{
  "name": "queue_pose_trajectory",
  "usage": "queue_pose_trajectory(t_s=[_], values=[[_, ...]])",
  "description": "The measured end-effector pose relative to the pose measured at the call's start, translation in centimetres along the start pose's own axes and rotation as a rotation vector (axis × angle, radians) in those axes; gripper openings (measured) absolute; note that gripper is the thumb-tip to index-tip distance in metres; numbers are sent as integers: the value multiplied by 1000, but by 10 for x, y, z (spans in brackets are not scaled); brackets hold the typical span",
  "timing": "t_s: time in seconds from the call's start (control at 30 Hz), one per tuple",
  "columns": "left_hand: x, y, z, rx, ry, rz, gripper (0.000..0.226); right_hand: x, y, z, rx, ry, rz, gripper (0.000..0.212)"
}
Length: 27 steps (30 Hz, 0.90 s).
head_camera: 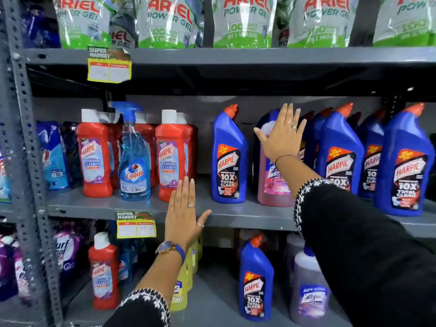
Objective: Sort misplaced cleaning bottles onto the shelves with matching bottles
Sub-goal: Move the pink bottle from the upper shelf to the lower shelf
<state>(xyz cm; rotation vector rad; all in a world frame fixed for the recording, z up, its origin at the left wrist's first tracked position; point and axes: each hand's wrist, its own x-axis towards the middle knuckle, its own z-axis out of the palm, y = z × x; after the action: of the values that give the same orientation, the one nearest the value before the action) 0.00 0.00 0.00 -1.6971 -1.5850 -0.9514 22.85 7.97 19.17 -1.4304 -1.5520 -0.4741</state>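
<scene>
On the middle shelf (247, 215), a pink bottle (271, 180) with a white cap stands among blue Harpic bottles (228, 159). My right hand (283, 135) is spread flat in front of the pink bottle's top, fingers apart, holding nothing. A blue Colin spray bottle (134, 159) stands among red Harpic bathroom cleaner bottles (98, 156) to the left. My left hand (182, 213) is flat and open over the shelf's front edge, beside a red bottle (171, 156). On the lower shelf stand a red Harpic bottle (103, 274), a blue Harpic bottle (256, 279) and purple bottles (309, 291).
Ariel Power Gel pouches (165, 20) fill the top shelf. A grey perforated upright (26, 149) frames the left side, with detergent pouches (52, 154) beyond it. Yellow price tags (108, 67) hang from shelf edges. Yellow bottles (181, 284) stand behind my left wrist.
</scene>
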Motion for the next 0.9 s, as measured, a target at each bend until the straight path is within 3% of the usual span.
queue_pose_trajectory(t_s=[0.17,0.33,0.53,0.77,0.9], values=[[-13,-11,18,32,12,-38,87,46,-10,8,186,-63,309,90],[-10,-11,20,31,7,-25,87,56,0,4,242,-145,350,59],[-10,-12,20,-1,-16,-53,86,49,-5,-19,269,-147,275,50],[-11,-8,17,30,-20,-51,85,14,-20,-58,516,-133,150,30],[-11,-9,17,47,-45,-63,84,-17,-32,-85,647,-78,60,37]])
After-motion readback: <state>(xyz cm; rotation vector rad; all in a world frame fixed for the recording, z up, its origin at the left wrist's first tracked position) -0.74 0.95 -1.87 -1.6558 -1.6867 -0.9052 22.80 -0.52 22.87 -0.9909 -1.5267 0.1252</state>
